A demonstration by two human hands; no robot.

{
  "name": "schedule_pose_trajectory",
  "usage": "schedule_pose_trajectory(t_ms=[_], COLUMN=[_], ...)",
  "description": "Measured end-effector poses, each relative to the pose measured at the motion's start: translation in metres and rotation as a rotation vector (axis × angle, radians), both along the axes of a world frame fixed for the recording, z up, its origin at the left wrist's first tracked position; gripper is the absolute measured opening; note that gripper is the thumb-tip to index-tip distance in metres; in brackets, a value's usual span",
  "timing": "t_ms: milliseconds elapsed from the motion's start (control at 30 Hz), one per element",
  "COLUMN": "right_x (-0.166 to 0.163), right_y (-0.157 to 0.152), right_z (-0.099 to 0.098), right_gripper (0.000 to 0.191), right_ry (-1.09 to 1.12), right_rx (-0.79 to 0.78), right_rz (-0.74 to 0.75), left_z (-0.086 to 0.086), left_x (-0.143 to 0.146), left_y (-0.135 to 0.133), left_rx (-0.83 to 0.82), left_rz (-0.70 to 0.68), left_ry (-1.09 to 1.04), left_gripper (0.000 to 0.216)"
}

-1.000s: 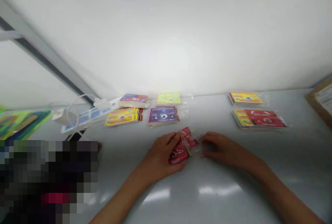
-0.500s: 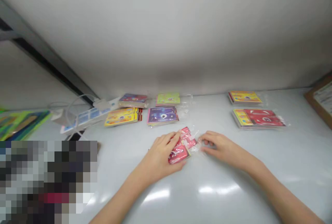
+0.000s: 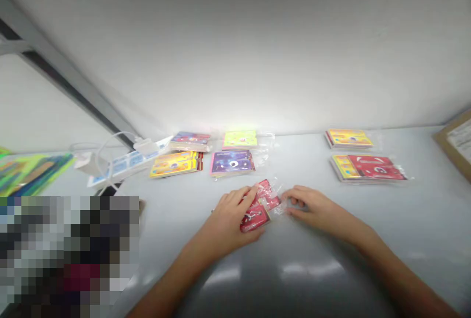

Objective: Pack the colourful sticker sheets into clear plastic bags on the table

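Note:
A small red card pack [image 3: 259, 207] in a clear plastic sleeve lies on the white table [image 3: 312, 259] near the middle. My left hand [image 3: 230, 217] rests on its left side with fingers curled over it, pressing it down. My right hand [image 3: 307, 205] is at the pack's right end, fingertips pinched on the clear plastic wrapper [image 3: 281, 205].
Behind the hands lie card stacks: yellow [image 3: 174, 163], purple [image 3: 231, 162], green [image 3: 240, 139], another purple [image 3: 190, 140]. At the right sit a red-and-yellow bagged stack [image 3: 368, 167] and a yellow stack [image 3: 348, 138]. A power strip [image 3: 125, 163] lies left, a cardboard box [image 3: 456, 141] far right.
Both hands stay at the red pack with only small finger shifts. The view has tilted slightly and the lighting has dimmed.

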State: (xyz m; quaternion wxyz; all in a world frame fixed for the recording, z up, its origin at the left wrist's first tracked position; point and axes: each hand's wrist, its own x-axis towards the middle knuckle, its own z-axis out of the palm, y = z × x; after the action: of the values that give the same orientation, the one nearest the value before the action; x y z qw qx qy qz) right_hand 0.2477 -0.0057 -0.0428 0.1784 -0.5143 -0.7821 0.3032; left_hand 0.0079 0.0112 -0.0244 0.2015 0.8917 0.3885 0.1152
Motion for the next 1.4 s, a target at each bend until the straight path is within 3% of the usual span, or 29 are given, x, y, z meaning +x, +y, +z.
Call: schedule_pose_trajectory(t_ms=[1400], right_x=[-0.0029], right_y=[-0.0013], right_z=[0.0034], right_gripper=[0.022], right_ry=[-0.014], right_rx=[-0.011], right_rz=[-0.005], left_z=[0.0024], left_x=[0.0004], left_y=[-0.0009], left_rx=[-0.016], left_rz=[0.002], left_ry=[0.062], left_gripper=[0.070])
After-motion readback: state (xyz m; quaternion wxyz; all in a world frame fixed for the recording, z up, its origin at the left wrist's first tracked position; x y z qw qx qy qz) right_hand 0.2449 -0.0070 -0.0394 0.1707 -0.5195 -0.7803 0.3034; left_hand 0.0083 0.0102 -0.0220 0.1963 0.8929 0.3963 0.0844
